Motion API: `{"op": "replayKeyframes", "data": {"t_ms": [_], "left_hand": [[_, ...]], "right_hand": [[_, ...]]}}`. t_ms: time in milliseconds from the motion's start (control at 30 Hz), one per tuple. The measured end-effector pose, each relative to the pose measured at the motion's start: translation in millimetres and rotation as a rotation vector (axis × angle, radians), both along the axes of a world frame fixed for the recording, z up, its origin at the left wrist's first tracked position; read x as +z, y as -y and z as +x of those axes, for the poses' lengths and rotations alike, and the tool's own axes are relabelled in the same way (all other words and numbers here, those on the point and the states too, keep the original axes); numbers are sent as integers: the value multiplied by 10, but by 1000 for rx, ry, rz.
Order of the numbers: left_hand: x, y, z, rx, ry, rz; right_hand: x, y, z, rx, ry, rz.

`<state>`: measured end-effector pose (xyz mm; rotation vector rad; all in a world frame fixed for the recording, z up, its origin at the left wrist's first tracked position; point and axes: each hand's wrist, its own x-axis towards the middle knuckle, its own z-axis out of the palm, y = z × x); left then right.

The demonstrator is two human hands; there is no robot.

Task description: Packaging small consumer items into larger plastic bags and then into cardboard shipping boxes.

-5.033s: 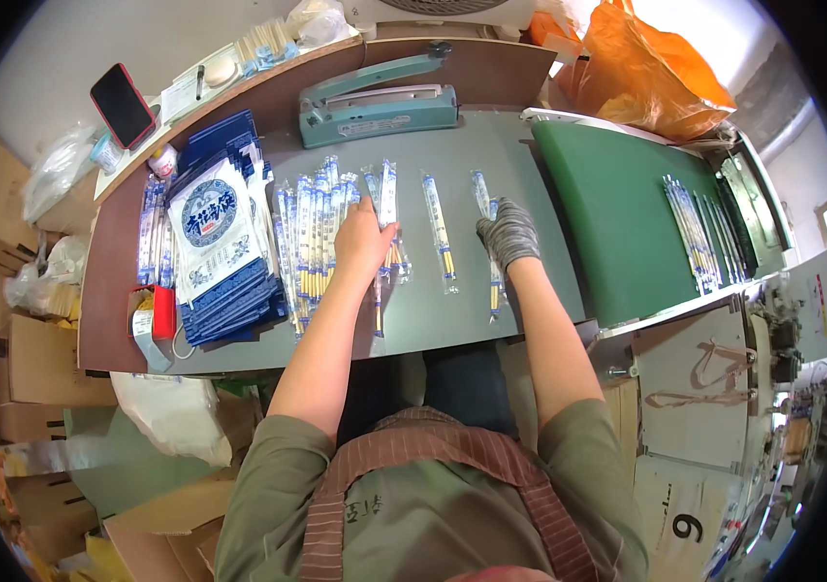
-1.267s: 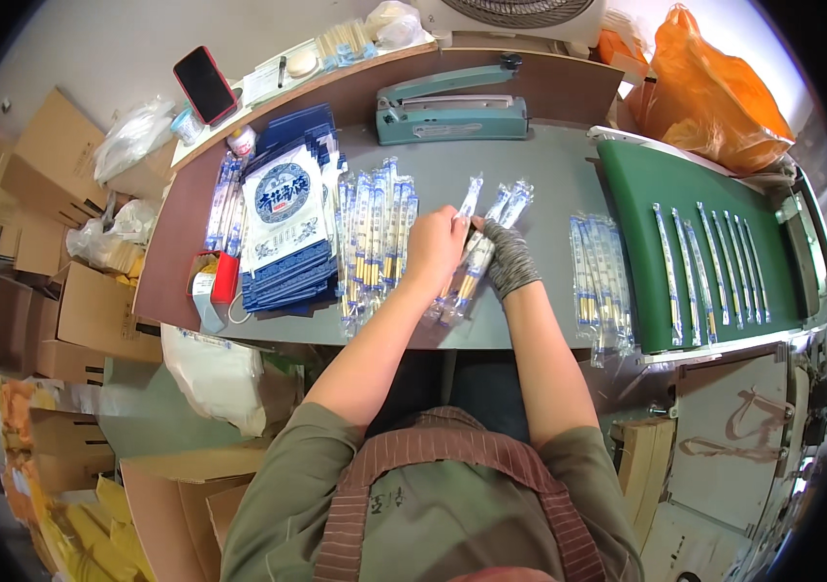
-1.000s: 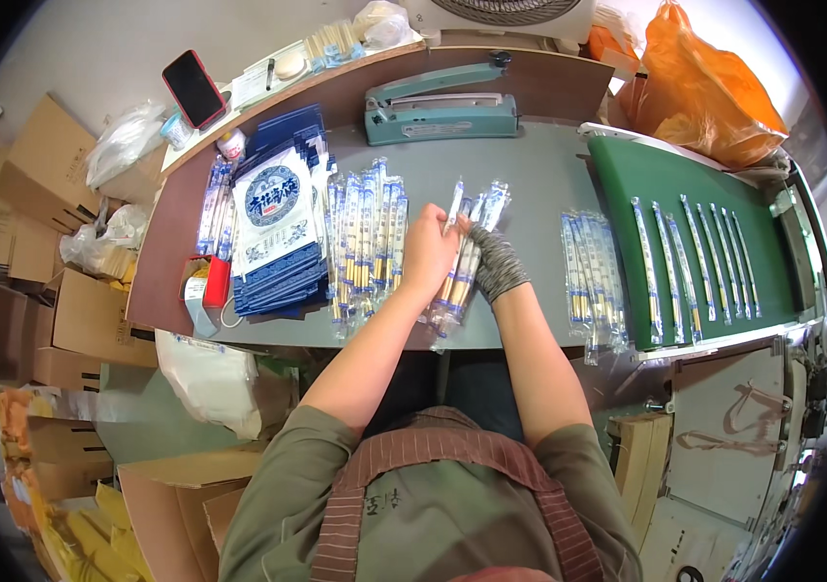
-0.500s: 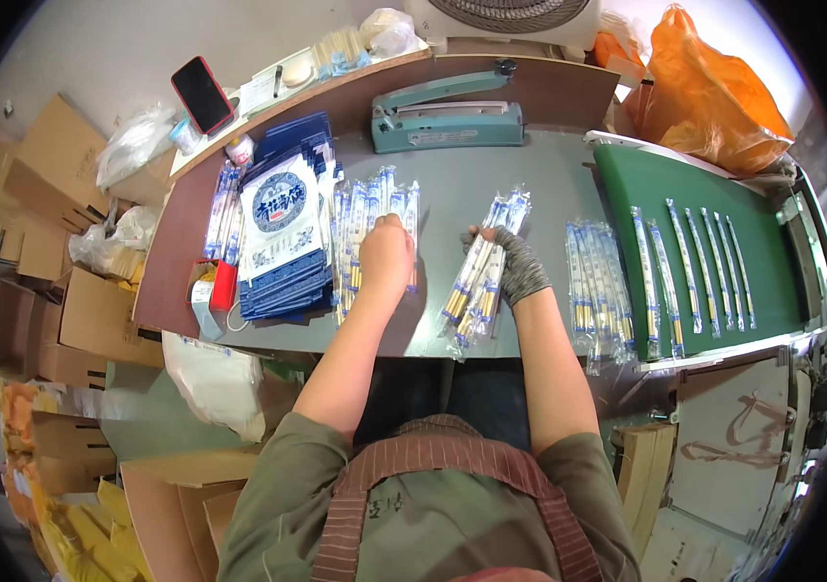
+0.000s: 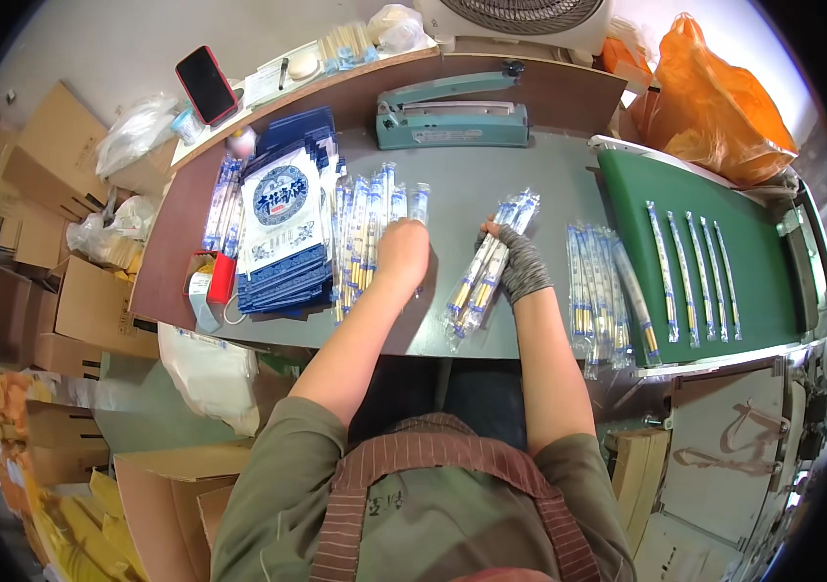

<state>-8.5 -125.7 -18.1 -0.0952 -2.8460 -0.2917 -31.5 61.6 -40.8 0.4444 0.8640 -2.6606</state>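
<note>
My left hand [image 5: 402, 254] is closed around a wrapped pair of chopsticks [image 5: 419, 201], whose upper end sticks out past the fingers. It is at the right side of a row of wrapped chopsticks [image 5: 360, 218] in clear film with blue-and-white ends. In a grey fingerless glove, my right hand [image 5: 522, 264] grips a small bunch of wrapped chopsticks [image 5: 479, 281], tilted with its top to the right. Left of the row is a stack of blue-and-white printed bags [image 5: 283, 218].
A pile of wrapped chopsticks [image 5: 593, 291] lies beside a green conveyor belt [image 5: 763, 262] carrying several more packets. At the back stands a teal bag sealer [image 5: 452, 126]. A phone [image 5: 206, 85] leans on the shelf, and an orange plastic bag [image 5: 714, 107] is at the far right.
My left hand has moved slightly right and drawn a packet away from the row. Packets on the belt have shifted left, and one now rests against the pile beside it. My right hand keeps its bunch.
</note>
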Motion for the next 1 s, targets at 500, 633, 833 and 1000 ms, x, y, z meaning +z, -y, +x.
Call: {"op": "replayKeyframes", "data": {"t_ms": [500, 633, 833, 1000], "left_hand": [[50, -151, 65, -35, -57, 210], [-12, -255, 28, -93, 57, 171], [173, -332, 96, -123, -26, 386], [65, 2, -5, 28, 22, -113]], "right_hand": [[34, 17, 7, -5, 42, 200], [-22, 40, -49, 84, 2, 298], [5, -47, 3, 136, -22, 168], [32, 35, 27, 95, -1, 191]]}}
